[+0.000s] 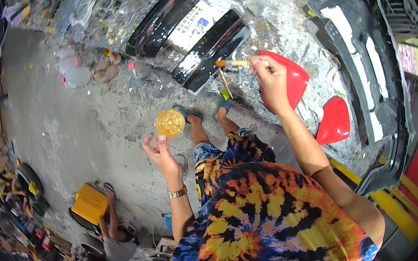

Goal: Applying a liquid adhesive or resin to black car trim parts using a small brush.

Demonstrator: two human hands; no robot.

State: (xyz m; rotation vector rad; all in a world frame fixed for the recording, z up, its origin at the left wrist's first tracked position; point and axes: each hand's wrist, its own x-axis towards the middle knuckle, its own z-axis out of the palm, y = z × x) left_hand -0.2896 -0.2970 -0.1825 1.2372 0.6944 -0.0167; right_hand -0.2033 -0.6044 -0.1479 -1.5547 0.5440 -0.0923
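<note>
I log a white rectangular label [198, 23] with a blue patch, between two black glossy panels [211, 50] on the floor | bright multicoloured screen [412, 58] at far right.

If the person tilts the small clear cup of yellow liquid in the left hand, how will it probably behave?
The clear cup is held only by the fingertips of the left hand, so it is probably light. It looks open on top, so the yellow liquid would likely spill if tilted. Its thin clear wall may flex under a hard squeeze.
</note>
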